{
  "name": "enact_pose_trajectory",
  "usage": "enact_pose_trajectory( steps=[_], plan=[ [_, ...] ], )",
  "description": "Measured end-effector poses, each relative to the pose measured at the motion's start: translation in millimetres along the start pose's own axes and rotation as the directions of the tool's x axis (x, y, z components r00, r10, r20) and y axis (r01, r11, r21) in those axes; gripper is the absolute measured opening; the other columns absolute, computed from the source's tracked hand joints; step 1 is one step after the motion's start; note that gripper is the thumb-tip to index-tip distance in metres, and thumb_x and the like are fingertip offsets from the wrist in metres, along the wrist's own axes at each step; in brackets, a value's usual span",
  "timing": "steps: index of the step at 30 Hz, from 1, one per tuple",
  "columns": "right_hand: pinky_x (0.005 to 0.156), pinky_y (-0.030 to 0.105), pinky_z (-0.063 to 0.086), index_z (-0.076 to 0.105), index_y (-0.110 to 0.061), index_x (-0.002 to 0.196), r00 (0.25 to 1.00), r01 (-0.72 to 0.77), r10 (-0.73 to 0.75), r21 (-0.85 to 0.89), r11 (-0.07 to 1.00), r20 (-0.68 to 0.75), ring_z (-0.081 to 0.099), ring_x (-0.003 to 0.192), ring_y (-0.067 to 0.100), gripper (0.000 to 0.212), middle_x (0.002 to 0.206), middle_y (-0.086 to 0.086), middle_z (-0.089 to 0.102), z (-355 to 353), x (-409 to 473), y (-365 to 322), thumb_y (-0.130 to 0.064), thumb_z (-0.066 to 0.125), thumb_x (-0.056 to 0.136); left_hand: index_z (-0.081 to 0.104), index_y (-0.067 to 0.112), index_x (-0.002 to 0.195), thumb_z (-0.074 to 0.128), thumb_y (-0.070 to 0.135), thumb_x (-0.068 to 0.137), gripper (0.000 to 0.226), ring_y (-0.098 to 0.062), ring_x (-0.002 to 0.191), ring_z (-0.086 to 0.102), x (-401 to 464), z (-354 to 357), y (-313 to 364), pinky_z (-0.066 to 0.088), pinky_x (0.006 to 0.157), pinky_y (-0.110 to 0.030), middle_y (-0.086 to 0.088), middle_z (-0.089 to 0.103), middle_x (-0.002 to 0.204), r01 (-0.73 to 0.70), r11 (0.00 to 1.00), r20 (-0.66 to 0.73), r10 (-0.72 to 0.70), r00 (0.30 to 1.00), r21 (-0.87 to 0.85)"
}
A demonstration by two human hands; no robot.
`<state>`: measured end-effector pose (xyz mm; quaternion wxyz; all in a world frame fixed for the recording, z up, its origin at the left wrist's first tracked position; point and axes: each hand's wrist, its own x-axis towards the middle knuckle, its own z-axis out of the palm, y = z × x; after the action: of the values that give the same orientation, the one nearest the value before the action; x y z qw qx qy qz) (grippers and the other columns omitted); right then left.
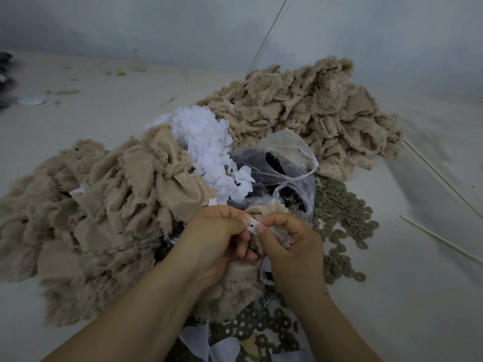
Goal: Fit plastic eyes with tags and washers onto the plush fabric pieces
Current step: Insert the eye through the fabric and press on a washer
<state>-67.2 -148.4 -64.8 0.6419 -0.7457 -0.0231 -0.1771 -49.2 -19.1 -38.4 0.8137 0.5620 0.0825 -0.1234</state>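
Note:
My left hand (218, 239) and my right hand (288, 244) meet at the centre, both gripping one beige plush piece (261, 211). A small white tag (253, 227) with a dark hole sits pinched between my two thumbs on that piece. Behind the hands lies a clear plastic bag (285, 168) holding dark plastic eyes. A heap of white tags (206, 142) rests beside the bag. Grey-green washers (342, 210) are scattered to the right and in front of me, near my wrists.
A large pile of beige plush pieces (308, 108) fills the far right, another pile (91, 205) spreads on the left. Thin white sticks (444, 240) lie at the right on the pale work surface (91, 113). A wall rises behind.

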Motion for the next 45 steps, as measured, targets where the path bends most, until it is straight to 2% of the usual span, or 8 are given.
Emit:
enact_pose_trajectory(
  steps=[5,10,17,24,29,36,42,45],
  plan=[
    [0.056,0.038,0.057,0.073,-0.03,0.071,0.999,-0.037,0.037,-0.001,0.999,-0.033,0.065,0.059,0.015,0.024,0.067,-0.004,0.071,3,-2,3,-0.01,0.075,0.084,0.057,0.003,0.059,0.05,0.004,0.099,0.041,-0.022,0.034,0.045,-2,5,-10,0.05,0.043,-0.028,-0.014,0.046,0.045,-0.034,0.999,-0.07,0.036,0.997,0.016],
    [0.059,0.012,0.048,0.068,-0.036,0.072,0.997,0.071,-0.076,-0.124,0.99,-0.033,0.064,0.067,0.001,0.033,0.074,-0.017,0.069,1,-2,3,-0.006,0.077,0.082,0.058,0.003,0.069,0.052,0.0,0.098,0.03,-0.019,0.035,0.039,0,1,-7,0.05,0.043,-0.032,-0.009,0.049,0.051,-0.097,0.979,-0.058,0.109,0.992,0.18],
    [0.064,0.008,0.046,0.068,-0.032,0.075,0.991,0.134,-0.136,-0.122,0.983,-0.011,0.065,0.073,-0.001,0.023,0.079,-0.018,0.069,0,-2,5,-0.01,0.075,0.082,0.058,-0.001,0.073,0.052,-0.003,0.096,0.024,-0.019,0.034,0.035,2,-5,0,0.053,0.044,-0.034,-0.011,0.046,0.051,-0.009,0.99,0.007,0.008,1.0,0.141],
    [0.062,0.008,0.046,0.068,-0.033,0.072,0.996,0.082,-0.083,-0.071,0.994,-0.017,0.064,0.069,-0.001,0.033,0.072,-0.021,0.069,1,-3,7,-0.003,0.076,0.083,0.063,0.009,0.061,0.052,-0.001,0.097,0.04,-0.021,0.037,0.039,-1,-3,-6,0.056,0.049,-0.038,-0.011,0.049,0.053,-0.042,0.992,-0.019,0.045,0.999,0.116],
    [0.062,0.018,0.052,0.071,-0.019,0.072,1.0,0.004,-0.004,0.008,1.0,0.027,0.066,0.067,0.006,0.018,0.071,-0.007,0.071,2,-2,8,-0.006,0.076,0.083,0.066,0.005,0.067,0.055,0.0,0.096,0.032,-0.021,0.037,0.042,-1,-3,-8,0.059,0.054,-0.046,-0.011,0.052,0.054,-0.055,0.988,-0.012,0.058,0.998,0.146],
    [0.067,0.019,0.054,0.074,-0.011,0.078,0.998,-0.059,0.057,0.078,0.995,0.038,0.07,0.071,0.01,0.007,0.073,-0.002,0.074,1,1,12,-0.011,0.076,0.084,0.069,0.013,0.063,0.056,0.001,0.096,0.037,-0.02,0.036,0.045,2,-5,-6,0.055,0.048,-0.036,-0.008,0.053,0.053,-0.083,0.977,-0.011,0.087,0.996,0.196],
    [0.062,0.017,0.052,0.073,-0.019,0.072,0.995,-0.094,0.092,0.082,0.992,0.029,0.068,0.064,0.007,0.015,0.067,-0.005,0.072,2,3,14,-0.01,0.076,0.084,0.068,0.017,0.061,0.058,0.002,0.096,0.04,-0.02,0.036,0.045,2,-5,-7,0.054,0.047,-0.035,-0.008,0.054,0.053,-0.1,0.968,-0.019,0.108,0.994,0.23],
    [0.066,0.02,0.054,0.074,-0.02,0.073,0.995,-0.098,0.097,0.092,0.991,0.011,0.071,0.072,0.01,0.013,0.073,-0.003,0.075,1,4,14,-0.012,0.076,0.083,0.069,0.016,0.064,0.064,0.005,0.093,0.031,-0.019,0.039,0.05,2,-7,-7,0.055,0.049,-0.036,-0.009,0.056,0.056,-0.106,0.965,0.011,0.107,0.994,0.242]
  ],
)
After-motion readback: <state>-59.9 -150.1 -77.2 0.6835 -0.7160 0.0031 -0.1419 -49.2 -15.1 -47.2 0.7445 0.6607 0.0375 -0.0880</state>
